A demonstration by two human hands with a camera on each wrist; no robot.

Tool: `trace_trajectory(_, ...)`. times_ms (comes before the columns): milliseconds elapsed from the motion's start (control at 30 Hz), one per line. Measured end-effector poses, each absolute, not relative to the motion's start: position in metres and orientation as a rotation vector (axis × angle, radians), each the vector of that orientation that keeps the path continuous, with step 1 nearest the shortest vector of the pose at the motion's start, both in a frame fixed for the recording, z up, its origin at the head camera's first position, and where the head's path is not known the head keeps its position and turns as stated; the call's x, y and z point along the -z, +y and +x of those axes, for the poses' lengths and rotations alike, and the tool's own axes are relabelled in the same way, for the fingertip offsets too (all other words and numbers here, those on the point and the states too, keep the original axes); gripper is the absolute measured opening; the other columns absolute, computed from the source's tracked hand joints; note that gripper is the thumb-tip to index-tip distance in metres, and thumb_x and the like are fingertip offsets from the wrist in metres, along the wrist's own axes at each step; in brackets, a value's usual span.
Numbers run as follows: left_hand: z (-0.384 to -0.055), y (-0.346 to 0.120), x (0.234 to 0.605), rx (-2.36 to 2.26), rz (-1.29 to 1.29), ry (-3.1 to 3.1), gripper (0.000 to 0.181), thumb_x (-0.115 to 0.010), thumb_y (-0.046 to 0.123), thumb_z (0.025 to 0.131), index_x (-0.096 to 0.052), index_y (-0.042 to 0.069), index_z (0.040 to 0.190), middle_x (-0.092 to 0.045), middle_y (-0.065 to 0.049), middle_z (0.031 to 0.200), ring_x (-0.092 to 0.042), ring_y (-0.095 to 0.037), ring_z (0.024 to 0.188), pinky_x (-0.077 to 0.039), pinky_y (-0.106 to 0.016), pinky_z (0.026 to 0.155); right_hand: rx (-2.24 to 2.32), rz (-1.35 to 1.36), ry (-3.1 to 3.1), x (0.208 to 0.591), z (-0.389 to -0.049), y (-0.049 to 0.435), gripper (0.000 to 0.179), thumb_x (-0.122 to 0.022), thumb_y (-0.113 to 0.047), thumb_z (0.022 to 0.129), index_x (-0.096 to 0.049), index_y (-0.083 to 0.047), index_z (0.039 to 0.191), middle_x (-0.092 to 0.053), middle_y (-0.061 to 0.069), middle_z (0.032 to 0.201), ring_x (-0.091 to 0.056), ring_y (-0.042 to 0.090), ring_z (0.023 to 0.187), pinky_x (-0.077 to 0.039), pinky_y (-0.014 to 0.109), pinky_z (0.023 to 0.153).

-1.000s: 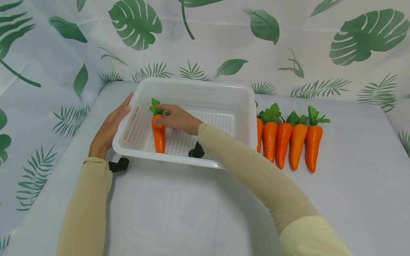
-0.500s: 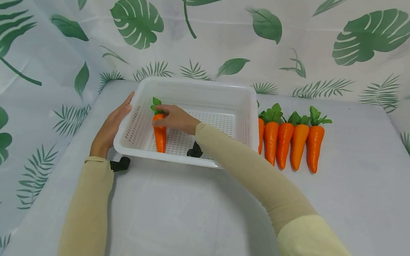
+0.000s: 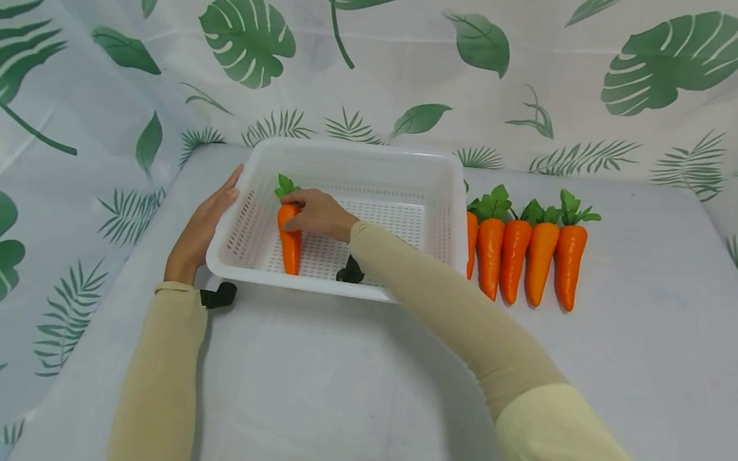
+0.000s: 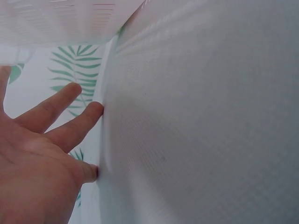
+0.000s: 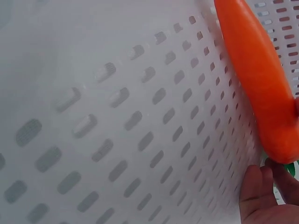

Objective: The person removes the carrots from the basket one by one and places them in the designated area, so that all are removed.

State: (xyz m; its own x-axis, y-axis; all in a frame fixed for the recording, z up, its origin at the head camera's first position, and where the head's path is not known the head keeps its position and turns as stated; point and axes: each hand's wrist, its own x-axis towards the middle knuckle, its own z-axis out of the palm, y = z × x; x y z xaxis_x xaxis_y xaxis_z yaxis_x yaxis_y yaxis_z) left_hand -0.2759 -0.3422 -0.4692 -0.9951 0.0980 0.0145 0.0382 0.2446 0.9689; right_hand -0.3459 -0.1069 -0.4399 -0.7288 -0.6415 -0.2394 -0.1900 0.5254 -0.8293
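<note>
In the head view a white perforated plastic basket (image 3: 338, 284) stands on the table. An orange carrot with green leaves (image 3: 290, 249) lies inside it, toward the left, its leaves pointing away. My right hand (image 3: 321, 214) reaches into the basket and pinches this carrot near its leafy end. In the right wrist view the carrot (image 5: 261, 74) is by the basket floor, with fingers (image 5: 261, 186) at its thick end. My left hand (image 3: 201, 227) rests along the basket's left outer wall. The left wrist view shows its fingers (image 4: 70, 133) straight and spread, fingertips against the table.
A row of several carrots (image 3: 514, 261) lies to the right of the basket, the nearest partly hidden by its wall. A leaf-patterned cloth (image 3: 383, 63) hangs behind the white table (image 3: 316, 387). Black wrist cameras (image 3: 221, 295) sit on both wrists.
The carrot in the basket has turned slightly, its leafy end shifting a little right along with my right hand. My left hand stays at the basket's side. The view shifts slightly.
</note>
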Motion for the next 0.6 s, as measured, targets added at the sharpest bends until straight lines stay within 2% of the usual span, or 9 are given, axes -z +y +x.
trace_trajectory(367, -0.2751, -0.3436, 0.4685, -1.888, 0.135, 2.45, 0.061, -0.038, 0.053, 0.115, -0.017, 0.043, 0.171, -0.014, 0.015, 0.177, -0.031, -0.025, 0.154, -0.044, -0.023, 0.102, 1.111, -0.697, 2.276, 0.4395, -0.3491, -0.1046, 0.055, -0.069, -0.007, 0.101, -0.058, -0.006, 0.154, -0.055, 0.013, 0.153, -0.053, 0.027, 0.128, -0.045, 0.032, 0.108)
trace_trajectory(600, -0.2762, -0.3442, 0.4687, -1.891, 0.125, 2.437, 0.059, -0.038, 0.052, 0.115, -0.017, 0.044, 0.171, -0.013, 0.017, 0.177, -0.028, -0.024, 0.156, -0.04, -0.036, 0.112, 1.114, -0.685, 2.28, 0.4376, -0.3524, -0.103, 0.053, -0.071, -0.004, 0.1, -0.06, -0.005, 0.152, -0.057, 0.013, 0.153, -0.054, 0.027, 0.127, -0.045, 0.032, 0.109)
